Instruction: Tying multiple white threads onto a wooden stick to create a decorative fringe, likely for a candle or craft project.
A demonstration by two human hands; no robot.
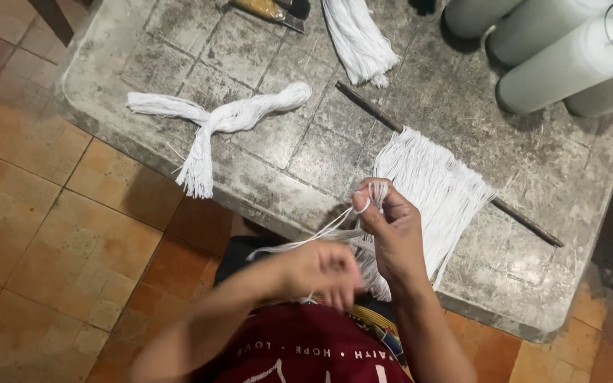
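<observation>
My right hand point(391, 230) is raised over the table's near edge and pinches a few white cords point(376, 191) from the fringe of white string point(434, 188) that hangs off a thin dark stick point(370, 108). My left hand point(324, 273), blurred, is closed on strands point(299, 245) that run from the same fringe, just below and left of the right hand. The stick lies slantwise across the grey stone table point(306, 156).
A knotted bundle of white string point(214, 120) lies on the table's left part, another bundle point(360, 39) at the back. Several white cylinders point(569, 64) lie at the back right. An orange tiled floor point(44, 213) lies to the left.
</observation>
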